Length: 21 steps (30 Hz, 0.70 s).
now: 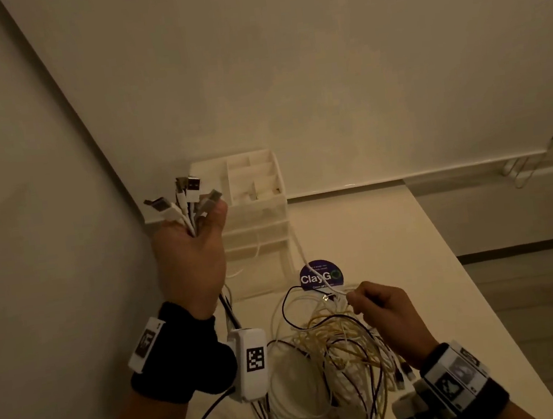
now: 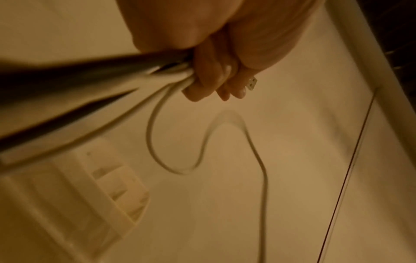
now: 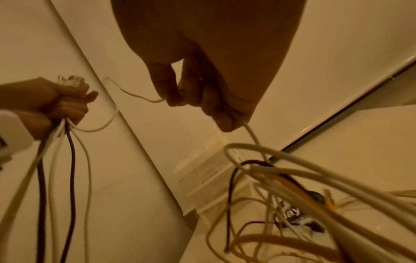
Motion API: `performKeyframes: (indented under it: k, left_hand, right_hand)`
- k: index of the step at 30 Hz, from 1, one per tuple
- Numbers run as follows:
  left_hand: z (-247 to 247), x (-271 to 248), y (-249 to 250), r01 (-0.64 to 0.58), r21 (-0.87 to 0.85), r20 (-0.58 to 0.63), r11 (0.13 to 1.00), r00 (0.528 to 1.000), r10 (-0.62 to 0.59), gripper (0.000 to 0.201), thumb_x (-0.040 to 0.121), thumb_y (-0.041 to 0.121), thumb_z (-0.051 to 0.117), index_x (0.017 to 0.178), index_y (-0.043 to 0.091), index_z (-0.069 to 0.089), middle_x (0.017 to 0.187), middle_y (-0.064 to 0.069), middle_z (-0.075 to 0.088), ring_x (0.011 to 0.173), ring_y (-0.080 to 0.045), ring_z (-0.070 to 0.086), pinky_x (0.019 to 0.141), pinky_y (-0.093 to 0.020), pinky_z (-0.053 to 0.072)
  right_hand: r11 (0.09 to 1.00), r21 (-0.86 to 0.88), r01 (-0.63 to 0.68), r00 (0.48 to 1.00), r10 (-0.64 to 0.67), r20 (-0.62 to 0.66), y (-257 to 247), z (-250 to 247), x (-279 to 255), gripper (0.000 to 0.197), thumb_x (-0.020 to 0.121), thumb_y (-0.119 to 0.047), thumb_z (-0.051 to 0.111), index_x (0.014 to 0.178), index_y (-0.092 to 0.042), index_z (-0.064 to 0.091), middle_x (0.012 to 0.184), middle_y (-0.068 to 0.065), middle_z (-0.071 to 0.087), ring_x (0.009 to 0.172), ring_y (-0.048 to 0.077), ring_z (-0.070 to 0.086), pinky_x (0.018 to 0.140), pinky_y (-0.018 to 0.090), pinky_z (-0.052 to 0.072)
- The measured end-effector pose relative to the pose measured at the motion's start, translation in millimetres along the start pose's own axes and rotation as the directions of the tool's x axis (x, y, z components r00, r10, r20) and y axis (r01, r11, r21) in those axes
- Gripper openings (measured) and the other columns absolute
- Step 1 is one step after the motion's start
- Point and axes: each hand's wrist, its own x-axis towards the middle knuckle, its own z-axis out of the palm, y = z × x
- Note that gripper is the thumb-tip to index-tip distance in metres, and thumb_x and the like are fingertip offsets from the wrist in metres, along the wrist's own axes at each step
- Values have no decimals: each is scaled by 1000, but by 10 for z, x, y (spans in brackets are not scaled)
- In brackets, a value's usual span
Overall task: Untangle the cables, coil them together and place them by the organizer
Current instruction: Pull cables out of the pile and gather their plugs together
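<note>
My left hand [image 1: 189, 253] grips the gathered plugs [image 1: 185, 194] before the organizer [image 1: 254, 211]; my right hand [image 1: 382, 304] pinches one white cable [image 1: 338, 292] (pulling hard could tighten the tangle [image 1: 336, 350]).

Lower middle of the frame there's a round purple ClayGo sticker [image 1: 320, 275] on the white table [image 1: 393, 247] (fine print's unreadable), plain cream wall [image 1: 321, 66] filling the top.
</note>
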Motion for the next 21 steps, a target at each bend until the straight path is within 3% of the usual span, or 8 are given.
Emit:
performKeyframes:
  k: [1, 3, 6, 10, 12, 15, 18, 21]
  left_hand:
    - [1, -35, 61, -46, 0, -15, 999, 999, 46, 25, 80, 41, 73, 70, 20, 65, 60, -7, 61, 50, -13, 51, 54, -35, 44]
    - [24, -118, 154, -134, -28, 55, 991, 989, 135, 9, 82, 30, 72, 85, 22, 71, 75, 7, 72, 65, -6, 64, 65, -25, 51]
    - [142, -336, 221, -149, -40, 397, 988, 905, 153, 13, 79, 16, 74, 82, 28, 73, 78, 20, 73, 75, -5, 70, 72, -17, 52]
    - [345, -531, 86, -228, 82, 630, 970, 766, 127, 23, 82, 10, 74, 67, 29, 71, 58, 16, 62, 53, 2, 53, 54, -15, 39]
    - [409, -565, 47, -280, 114, 611, 953, 776, 155, 33, 82, 7, 72, 59, 29, 62, 54, 16, 57, 50, 1, 48, 51, -12, 32]
    - [425, -555, 46, -256, 68, 507, 964, 841, 187, 33, 84, 5, 71, 60, 26, 62, 53, 20, 57, 49, 2, 49, 50, -9, 31]
    - [387, -504, 106, -261, 35, 468, 965, 858, 214, 18, 83, 11, 73, 66, 18, 71, 60, 9, 65, 55, -10, 58, 51, -21, 43]
    - [335, -387, 167, -285, 34, 377, 958, 892, 251, 32, 78, 11, 77, 62, 38, 69, 61, 26, 66, 62, 1, 63, 56, -10, 44]
  right_hand:
    - [1000, 10, -9, 1000, 10, -16, -48, -7, 26, 30, 91, -9, 62, 63, 0, 54, 59, 2, 47, 57, 7, 41, 58, 23, 36]
    - [1000, -9, -6, 1000, 6, -15, -201, -31, 73, 31, 88, -7, 63, 62, 4, 50, 58, 5, 44, 57, 10, 39, 58, 24, 35]
    - [999, -23, 46, 999, -46, 6, -530, -63, 148, 33, 87, -7, 63, 59, 3, 48, 55, 2, 42, 53, 8, 36, 54, 19, 33]
    - [987, 89, 132, 986, -140, 93, -1006, -97, 207, 31, 83, -19, 60, 56, -6, 54, 54, -1, 47, 52, 8, 40, 53, 19, 35]
    - [981, 125, 146, 978, -162, 129, -1165, -115, 201, 26, 81, -20, 56, 56, -15, 58, 52, -5, 49, 50, 7, 41, 51, 18, 36]
    - [974, 179, 140, 974, -168, 151, -1219, -116, 165, 29, 86, -25, 53, 67, -6, 61, 51, -7, 44, 49, 9, 37, 51, 21, 32]
    - [966, 225, 126, 969, -169, 183, -1098, -75, 133, 31, 93, -29, 48, 81, -5, 65, 56, 3, 40, 53, 17, 35, 55, 33, 31]
    - [957, 270, 105, 965, -163, 203, -914, -26, 96, 33, 96, -29, 44, 83, -6, 65, 59, 8, 41, 53, 18, 37, 57, 23, 37]
